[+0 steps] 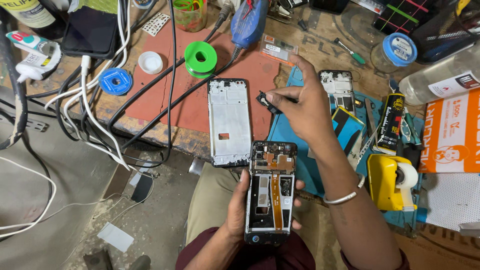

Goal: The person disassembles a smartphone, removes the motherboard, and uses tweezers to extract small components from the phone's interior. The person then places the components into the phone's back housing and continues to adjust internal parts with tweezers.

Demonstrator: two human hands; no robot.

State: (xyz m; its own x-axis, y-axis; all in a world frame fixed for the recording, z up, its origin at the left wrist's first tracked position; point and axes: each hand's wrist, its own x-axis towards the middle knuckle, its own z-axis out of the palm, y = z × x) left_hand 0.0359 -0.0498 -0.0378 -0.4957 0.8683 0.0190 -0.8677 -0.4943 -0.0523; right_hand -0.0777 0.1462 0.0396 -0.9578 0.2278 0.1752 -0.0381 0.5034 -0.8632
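My left hand point(239, 207) holds an opened phone point(270, 192) upright over my lap, its boards and an orange flex cable exposed. My right hand point(300, 107) is raised above the bench edge, thumb and fingertips pinched on a small black part point(264, 99). Just left of that hand a bare silver phone frame point(229, 121) lies flat on the red mat point(165, 95). Another stripped phone frame point(339, 87) lies behind my right hand on the blue mat point(290, 135).
A green solder spool point(200, 58), blue spool point(115, 81), white cap point(150, 62) and tangled cables point(95, 115) lie left. A yellow tape dispenser point(392, 181), glue tube point(390, 123), orange box point(452, 134), jar point(397, 52) and screwdriver point(350, 51) crowd the right.
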